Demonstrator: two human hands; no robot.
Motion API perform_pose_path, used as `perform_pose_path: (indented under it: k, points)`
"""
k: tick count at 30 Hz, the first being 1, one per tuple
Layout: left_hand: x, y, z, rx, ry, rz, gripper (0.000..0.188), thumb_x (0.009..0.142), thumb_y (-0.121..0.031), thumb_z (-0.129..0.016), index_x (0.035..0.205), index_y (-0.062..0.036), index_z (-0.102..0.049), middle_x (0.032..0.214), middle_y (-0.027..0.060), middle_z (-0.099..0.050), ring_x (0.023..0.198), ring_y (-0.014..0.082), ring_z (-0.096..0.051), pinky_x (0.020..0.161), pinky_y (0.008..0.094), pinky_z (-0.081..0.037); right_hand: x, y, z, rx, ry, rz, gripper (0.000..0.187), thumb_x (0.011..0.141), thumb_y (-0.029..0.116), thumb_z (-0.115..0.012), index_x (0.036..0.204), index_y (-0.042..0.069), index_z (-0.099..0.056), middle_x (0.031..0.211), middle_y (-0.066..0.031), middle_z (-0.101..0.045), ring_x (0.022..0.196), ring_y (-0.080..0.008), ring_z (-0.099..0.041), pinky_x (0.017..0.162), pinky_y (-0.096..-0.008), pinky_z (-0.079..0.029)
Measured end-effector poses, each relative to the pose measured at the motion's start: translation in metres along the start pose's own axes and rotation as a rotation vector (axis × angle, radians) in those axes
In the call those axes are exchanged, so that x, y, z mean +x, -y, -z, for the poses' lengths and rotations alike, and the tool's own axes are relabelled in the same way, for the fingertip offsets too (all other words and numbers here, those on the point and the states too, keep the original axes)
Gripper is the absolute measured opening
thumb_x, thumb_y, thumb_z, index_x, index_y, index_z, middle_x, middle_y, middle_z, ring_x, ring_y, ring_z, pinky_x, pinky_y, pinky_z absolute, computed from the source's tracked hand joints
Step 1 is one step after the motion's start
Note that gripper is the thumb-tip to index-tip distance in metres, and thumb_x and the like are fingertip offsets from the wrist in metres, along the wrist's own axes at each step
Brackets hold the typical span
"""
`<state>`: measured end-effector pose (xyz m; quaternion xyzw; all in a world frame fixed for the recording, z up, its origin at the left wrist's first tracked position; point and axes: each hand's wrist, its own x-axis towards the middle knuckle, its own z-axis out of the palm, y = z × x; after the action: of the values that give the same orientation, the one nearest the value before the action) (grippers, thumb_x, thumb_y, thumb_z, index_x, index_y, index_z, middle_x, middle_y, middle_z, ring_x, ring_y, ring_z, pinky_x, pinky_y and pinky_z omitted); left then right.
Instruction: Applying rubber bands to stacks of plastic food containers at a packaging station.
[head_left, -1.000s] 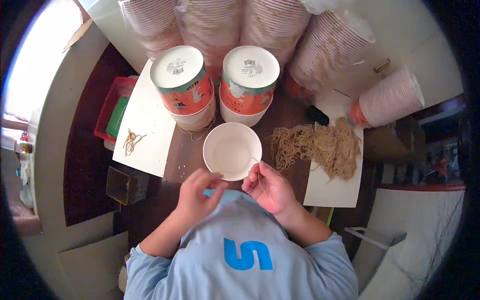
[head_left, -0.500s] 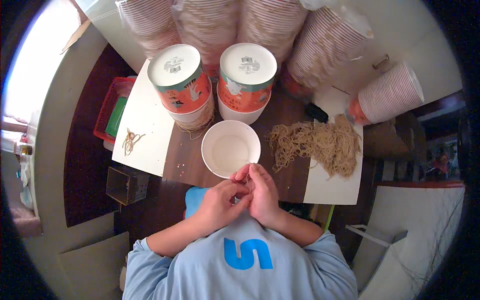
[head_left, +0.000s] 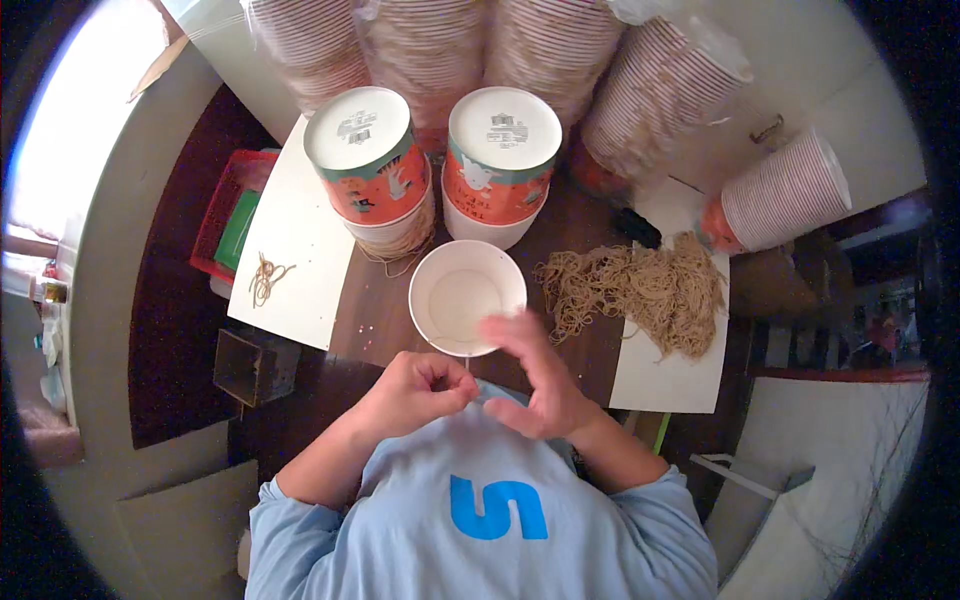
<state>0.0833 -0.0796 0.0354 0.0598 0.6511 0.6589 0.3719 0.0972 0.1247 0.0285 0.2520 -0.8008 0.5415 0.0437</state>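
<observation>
Left hand (head_left: 428, 395): pinched closed, likely working alone; can't tell if empty.
Right hand (head_left: 535, 380): fingers spread, now parted from your left.
White tub (head_left: 458, 292): upright on bench (head_left: 385, 315), beyond your left hand.

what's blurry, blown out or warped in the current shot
Head view: the right hand is motion-blurred, the left hand crisper; head view: the bright window at upper left is blown out; head view: the dark panel bows from fisheye distortion.

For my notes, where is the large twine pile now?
In the head view, the twine pile lies right of the open white bucket, partly on a white board.
</observation>
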Motion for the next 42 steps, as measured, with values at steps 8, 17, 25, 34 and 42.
perform_pose_path:
  k: [8, 17, 25, 34, 42]
  points:
    - [0.004, -0.001, 0.010, 0.019, -0.007, 0.015, 0.013, 0.083, -0.011, -0.064, 0.080, 0.0012, -0.064, 0.071, -0.0027, -0.059, 0.064, 0.0013, -0.051, 0.056, 0.0183, -0.042, -0.004, -0.002, -0.012, 0.131, 0.058, -0.021, 0.025, 0.077, -0.001, -0.062, 0.100, 0.004, -0.056, 0.087, -0.0103, -0.059, 0.075, -0.0232, -0.061, 0.068, -0.0307, -0.051]
    - [0.036, 0.001, 0.023, 0.303, -0.051, -0.102, 0.010, 0.080, -0.010, -0.063, 0.086, -0.0024, -0.064, 0.077, 0.0035, -0.063, 0.070, 0.0101, -0.058, 0.060, 0.0236, -0.045, -0.007, -0.018, -0.017, -0.172, -0.041, -0.019, 0.012, 0.077, 0.003, -0.063, 0.088, 0.004, -0.057, 0.080, -0.0112, -0.057, 0.075, -0.0276, -0.060, 0.064, -0.0329, -0.050]
    - [0.163, 0.033, 0.056, 1.322, -0.359, -0.765, 0.031, 0.070, -0.013, -0.065, 0.100, -0.0089, -0.059, 0.103, 0.0078, -0.056, 0.095, 0.0279, -0.053, 0.082, 0.0402, -0.043, -0.006, -0.047, -0.008, 0.043, -0.172, -0.409, 0.005, 0.081, 0.005, -0.061, 0.083, 0.000, -0.061, 0.082, -0.0047, -0.057, 0.073, -0.0113, -0.057, 0.063, -0.0228, -0.047]
    - [0.130, 0.054, 0.044, 1.050, -0.414, -0.359, 0.027, 0.072, -0.015, -0.056, 0.096, -0.0028, -0.059, 0.084, 0.0178, -0.059, 0.075, 0.0365, -0.059, 0.067, 0.0463, -0.048, -0.006, -0.057, -0.006, -0.053, -0.265, -0.550, 0.010, 0.078, 0.010, -0.063, 0.080, 0.000, -0.061, 0.079, -0.0122, -0.060, 0.074, -0.0240, -0.060, 0.064, -0.0327, -0.048]
    - [0.090, 0.066, 0.012, 0.560, -0.472, -0.044, 0.032, 0.080, -0.018, -0.060, 0.107, -0.0002, -0.058, 0.076, 0.0155, -0.063, 0.069, 0.0200, -0.063, 0.066, 0.0312, -0.050, 0.018, -0.110, -0.031, -0.049, -0.107, -0.534, 0.013, 0.078, 0.012, -0.062, 0.084, 0.001, -0.065, 0.081, -0.0125, -0.062, 0.072, -0.0220, -0.060, 0.066, -0.0325, -0.048]
